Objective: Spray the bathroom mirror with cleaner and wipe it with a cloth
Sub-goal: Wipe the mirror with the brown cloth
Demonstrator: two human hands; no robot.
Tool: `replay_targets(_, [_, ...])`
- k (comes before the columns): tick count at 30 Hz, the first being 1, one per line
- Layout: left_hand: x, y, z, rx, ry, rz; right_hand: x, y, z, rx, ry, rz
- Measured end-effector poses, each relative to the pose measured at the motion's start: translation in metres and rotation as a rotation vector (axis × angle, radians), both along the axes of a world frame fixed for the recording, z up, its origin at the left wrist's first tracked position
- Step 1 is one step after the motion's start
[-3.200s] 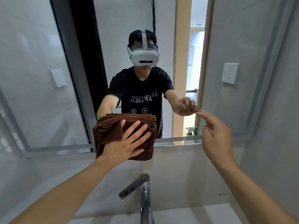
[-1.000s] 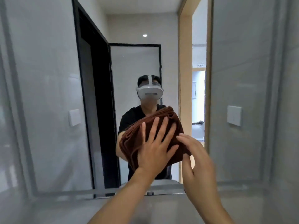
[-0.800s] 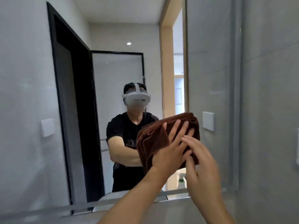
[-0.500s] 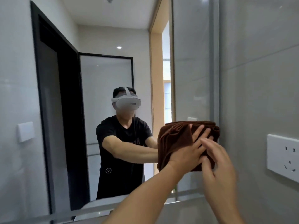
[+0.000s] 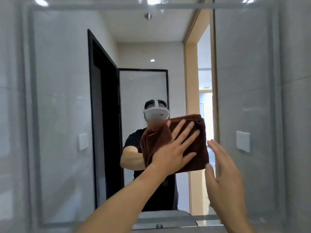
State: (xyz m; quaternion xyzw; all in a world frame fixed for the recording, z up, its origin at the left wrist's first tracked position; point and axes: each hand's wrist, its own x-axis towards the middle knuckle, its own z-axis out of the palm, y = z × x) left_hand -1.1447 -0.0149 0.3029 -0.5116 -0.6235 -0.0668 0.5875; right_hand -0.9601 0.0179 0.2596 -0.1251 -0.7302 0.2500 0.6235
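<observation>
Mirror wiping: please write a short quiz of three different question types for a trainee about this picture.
1. True or false: the left hand presses the cloth flat against the mirror.
2. What does the right hand hold? A) a spray bottle B) nothing C) the cloth
3. Fill in: the cloth's colour is ____.

Key: 1 true; 2 B, it is open beside the cloth; 3 brown.
</observation>
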Motion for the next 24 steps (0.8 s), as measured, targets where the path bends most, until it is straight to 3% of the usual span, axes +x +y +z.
replay_targets(8, [-0.117, -0.188, 0.000, 0.428, -0.224, 0.321, -0.066, -0.075, 0.013, 0.065, -0.012, 0.195])
replay_targets(13, [-0.158, -0.262, -0.007, 0.665, -0.378, 0.433, -0.085, -0.100, 0.021, 0.182, -0.073, 0.240])
replay_targets(24, [-0.141, -0.230, 0.005, 0.945, -0.542, 0.392, -0.101, -0.075, 0.080, 0.420, -0.078, 0.044])
